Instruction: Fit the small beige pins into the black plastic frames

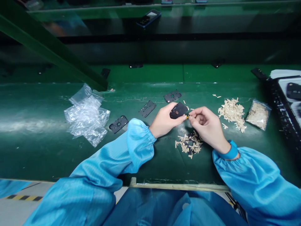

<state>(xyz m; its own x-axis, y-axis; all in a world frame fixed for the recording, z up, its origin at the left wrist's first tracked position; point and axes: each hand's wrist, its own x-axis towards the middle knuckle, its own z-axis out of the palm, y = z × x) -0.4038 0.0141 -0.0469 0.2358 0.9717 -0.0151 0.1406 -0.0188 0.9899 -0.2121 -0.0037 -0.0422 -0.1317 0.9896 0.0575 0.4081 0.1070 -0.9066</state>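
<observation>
My left hand grips a black plastic phone housing, tilted above the green table. At the housing's lower right corner, my right hand pinches a tiny yellowish piece, too small to name. Just below both hands lies a heap of small cream and black pieces. More black housings lie flat to the left: one behind my left hand, one beside it and one farther left.
Clear plastic bags are piled at left. Loose cream strips and a filled zip bag lie at right, near a black-edged tray. A slanted green post rises at back left; a phone sits higher up.
</observation>
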